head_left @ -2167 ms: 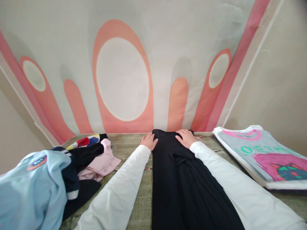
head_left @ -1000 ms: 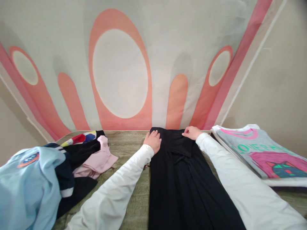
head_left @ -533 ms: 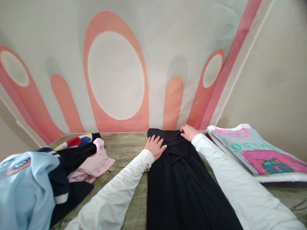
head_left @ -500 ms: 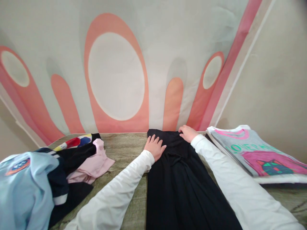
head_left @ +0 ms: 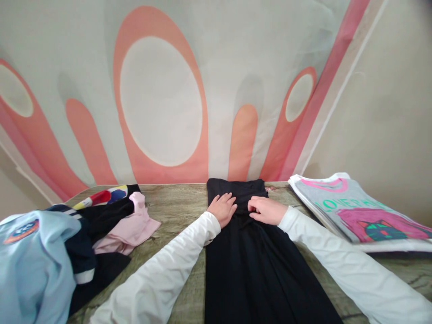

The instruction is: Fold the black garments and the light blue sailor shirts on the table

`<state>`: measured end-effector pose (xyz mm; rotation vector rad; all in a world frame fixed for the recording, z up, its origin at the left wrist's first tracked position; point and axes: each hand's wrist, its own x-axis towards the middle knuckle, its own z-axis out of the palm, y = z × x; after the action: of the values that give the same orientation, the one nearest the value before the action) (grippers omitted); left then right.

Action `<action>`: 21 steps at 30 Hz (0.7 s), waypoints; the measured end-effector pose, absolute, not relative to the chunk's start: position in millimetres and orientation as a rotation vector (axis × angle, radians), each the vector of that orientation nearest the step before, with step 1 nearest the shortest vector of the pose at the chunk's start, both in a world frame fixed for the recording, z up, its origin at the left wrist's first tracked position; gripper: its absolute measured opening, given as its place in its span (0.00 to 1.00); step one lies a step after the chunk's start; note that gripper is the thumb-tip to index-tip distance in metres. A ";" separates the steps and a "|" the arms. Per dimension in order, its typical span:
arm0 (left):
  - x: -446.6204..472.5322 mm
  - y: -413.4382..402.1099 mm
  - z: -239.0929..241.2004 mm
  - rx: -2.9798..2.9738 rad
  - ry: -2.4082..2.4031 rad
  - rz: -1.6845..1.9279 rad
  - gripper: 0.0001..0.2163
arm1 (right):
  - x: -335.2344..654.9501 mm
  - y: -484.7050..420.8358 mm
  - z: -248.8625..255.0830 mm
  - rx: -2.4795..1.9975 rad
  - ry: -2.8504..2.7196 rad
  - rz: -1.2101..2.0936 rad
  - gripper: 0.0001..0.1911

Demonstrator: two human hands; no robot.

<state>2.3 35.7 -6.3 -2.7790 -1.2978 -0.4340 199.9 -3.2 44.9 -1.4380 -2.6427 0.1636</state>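
A long black garment [head_left: 246, 270] lies lengthwise on the table, with a flat band at its far end and loose, skirt-like folds running toward me. Whether it is a skirt or a dress I cannot tell. My left hand [head_left: 222, 209] rests flat on it just below the band, fingers stretched out. Opposite, at the garment's right edge, my right hand [head_left: 268, 210] has its fingers curled in and closed on the black cloth. A small patterned bit [head_left: 270, 189] shows beside the band's right end.
On the left is a loose heap with a light blue top [head_left: 37, 265], a pink garment [head_left: 130, 231] and dark clothes. A folded stack with a grey printed T-shirt [head_left: 357, 207] on top stands at the right. Behind the wooden table [head_left: 178, 225] rises a patterned wall covering [head_left: 219, 90].
My right hand has come down and inward from the garment's far right corner, and its fingers have curled. My left hand has barely shifted. The view has tilted slightly.
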 end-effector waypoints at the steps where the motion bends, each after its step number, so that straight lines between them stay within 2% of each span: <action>1: 2.4 35.4 -5.7 -2.779 -1.292 -0.436 0.20 | 200.3 -5.0 46.4 -1.430 -2.640 0.129 0.04; 7: 2.9 35.1 -5.9 -2.788 -1.283 -0.443 0.21 | 198.6 -19.5 62.8 -1.369 -2.629 0.064 0.11; 9: 2.7 35.5 -6.6 -2.796 -1.283 -0.439 0.22 | 199.7 -23.6 65.0 -1.334 -2.680 0.207 0.10; 12: 2.5 35.8 -6.4 -2.800 -1.287 -0.446 0.23 | 206.2 -20.3 64.1 -1.253 -2.714 0.602 0.10; 14: 2.4 35.3 -4.5 -2.814 -1.281 -0.451 0.23 | 214.2 -10.6 61.7 -1.287 -2.611 0.718 0.12; 18: 2.7 32.0 2.9 -2.925 -1.148 -0.446 0.22 | 232.1 14.7 45.3 -1.404 -2.341 0.343 0.18; 21: 2.1 29.3 7.4 -3.041 -0.948 -0.386 0.21 | 241.2 25.7 20.6 -1.452 -2.441 0.217 0.27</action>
<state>2.1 29.3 7.4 -3.0413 -0.9477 -0.3861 241.2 25.7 20.6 -1.4523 -2.4415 0.2168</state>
